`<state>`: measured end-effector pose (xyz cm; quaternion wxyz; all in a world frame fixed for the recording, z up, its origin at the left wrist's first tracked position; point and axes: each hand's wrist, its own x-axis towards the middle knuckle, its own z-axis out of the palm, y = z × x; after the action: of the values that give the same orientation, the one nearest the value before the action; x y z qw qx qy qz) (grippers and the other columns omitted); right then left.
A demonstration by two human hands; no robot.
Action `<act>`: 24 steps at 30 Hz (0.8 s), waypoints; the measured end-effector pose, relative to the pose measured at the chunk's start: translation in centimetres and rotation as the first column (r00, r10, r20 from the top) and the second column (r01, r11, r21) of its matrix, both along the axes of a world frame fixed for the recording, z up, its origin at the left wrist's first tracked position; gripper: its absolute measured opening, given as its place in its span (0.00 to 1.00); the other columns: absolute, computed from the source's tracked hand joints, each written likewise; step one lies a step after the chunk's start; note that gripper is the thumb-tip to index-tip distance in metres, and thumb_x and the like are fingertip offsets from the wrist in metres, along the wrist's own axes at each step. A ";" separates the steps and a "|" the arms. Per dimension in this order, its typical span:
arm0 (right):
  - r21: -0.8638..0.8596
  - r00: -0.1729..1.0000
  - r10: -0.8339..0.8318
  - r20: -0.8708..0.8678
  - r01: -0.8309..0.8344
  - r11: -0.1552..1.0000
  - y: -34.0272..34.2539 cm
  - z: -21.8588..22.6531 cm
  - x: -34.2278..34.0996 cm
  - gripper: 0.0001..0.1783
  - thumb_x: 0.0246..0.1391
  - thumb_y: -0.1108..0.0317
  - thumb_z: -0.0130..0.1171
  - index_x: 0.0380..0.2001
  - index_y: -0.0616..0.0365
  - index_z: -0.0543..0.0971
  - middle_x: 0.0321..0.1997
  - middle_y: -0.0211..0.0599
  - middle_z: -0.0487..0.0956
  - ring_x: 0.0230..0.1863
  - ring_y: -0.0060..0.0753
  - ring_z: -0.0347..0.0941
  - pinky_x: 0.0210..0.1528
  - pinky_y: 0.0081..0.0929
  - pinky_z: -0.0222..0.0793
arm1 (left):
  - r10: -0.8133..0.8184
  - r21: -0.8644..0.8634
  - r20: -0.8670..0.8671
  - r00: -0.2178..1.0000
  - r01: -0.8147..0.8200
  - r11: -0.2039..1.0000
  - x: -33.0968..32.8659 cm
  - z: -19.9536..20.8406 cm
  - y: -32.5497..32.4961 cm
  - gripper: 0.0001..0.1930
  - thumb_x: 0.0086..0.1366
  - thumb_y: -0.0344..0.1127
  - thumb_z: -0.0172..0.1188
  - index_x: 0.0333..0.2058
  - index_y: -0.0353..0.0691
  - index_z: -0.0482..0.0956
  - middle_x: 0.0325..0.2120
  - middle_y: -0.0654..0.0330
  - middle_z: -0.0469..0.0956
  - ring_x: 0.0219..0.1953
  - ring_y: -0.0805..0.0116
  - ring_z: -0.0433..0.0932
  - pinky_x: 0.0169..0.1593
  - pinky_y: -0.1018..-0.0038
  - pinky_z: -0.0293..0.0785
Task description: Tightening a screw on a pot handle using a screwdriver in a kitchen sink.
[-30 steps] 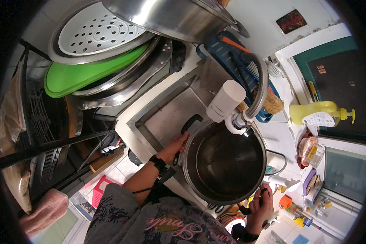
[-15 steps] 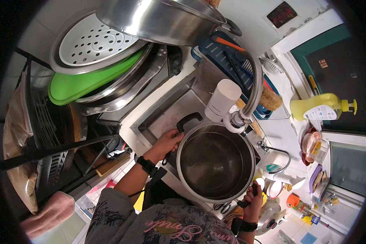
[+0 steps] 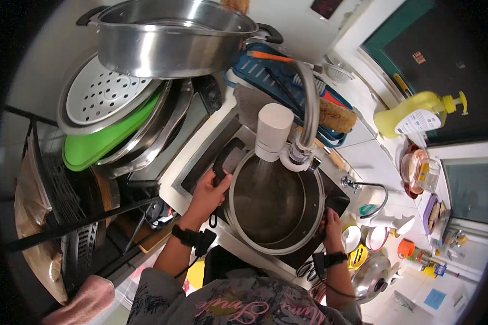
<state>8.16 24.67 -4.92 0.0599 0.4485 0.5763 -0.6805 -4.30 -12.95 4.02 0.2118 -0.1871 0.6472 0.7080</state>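
A large steel pot (image 3: 311,212) with black handles is over the sink (image 3: 198,172), tilted slightly. Dark, cloudy-looking water (image 3: 271,208) covers its bottom. My left hand (image 3: 209,190) is closed round the left handle (image 3: 229,157). On the opposite side my right hand (image 3: 333,227) grips the right handle (image 3: 337,203), its fingers partly hidden behind the pot. Above the pot's far rim, a white cylindrical filter (image 3: 274,130) on a curved metal faucet (image 3: 311,103) lets a stream of water (image 3: 261,176) fall inside.
Farther back stand a big steel steamer pot (image 3: 168,51) and a blue rack (image 3: 271,81) with brushes. Stacked bowls, a green board (image 3: 111,132) and a white perforated tray (image 3: 106,95) are at the left. A yellow pump bottle (image 3: 415,114) is on the right ledge; a pot lid (image 3: 371,279) lies lower right.
The pot has turned counterclockwise, its right handle swinging farther away with my right hand. Both hands keep their grip. My view has shifted, and the falling water shows more clearly.
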 end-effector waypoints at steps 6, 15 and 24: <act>0.361 0.961 0.274 0.035 -0.267 0.893 1.4 -9.1 -6.4 0.18 0.60 0.53 0.53 0.37 0.58 0.79 0.22 0.24 0.72 0.18 0.17 0.65 0.19 0.21 0.60 | 0.111 -0.047 -0.118 0.987 -0.117 0.992 1.7 3.2 1.2 0.06 0.64 0.34 0.58 0.37 0.45 0.70 0.21 0.74 0.69 0.17 0.87 0.63 0.19 0.87 0.57; -0.231 0.911 0.315 -0.265 -0.377 0.897 -4.8 -11.2 -11.8 0.20 0.62 0.60 0.52 0.52 0.61 0.73 0.49 0.33 0.76 0.46 0.26 0.72 0.49 0.25 0.67 | 0.058 -0.276 -0.498 0.865 -0.222 0.935 6.3 7.4 1.4 0.06 0.63 0.27 0.57 0.36 0.41 0.69 0.26 0.70 0.69 0.23 0.86 0.63 0.25 0.87 0.56; 0.387 0.347 0.881 -0.323 -0.801 0.457 -11.1 -14.5 -12.6 0.29 0.61 0.55 0.50 0.62 0.57 0.62 0.62 0.46 0.66 0.62 0.42 0.62 0.58 0.33 0.62 | 0.022 -0.401 -0.575 0.818 -0.305 0.864 9.1 12.6 1.7 0.08 0.59 0.23 0.54 0.38 0.38 0.68 0.32 0.64 0.72 0.33 0.79 0.69 0.39 0.81 0.66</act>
<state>-4.41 13.59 -19.40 0.2199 -0.0943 0.7712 -0.5899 4.77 -11.25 16.67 -0.1003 -0.0775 0.8143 0.5664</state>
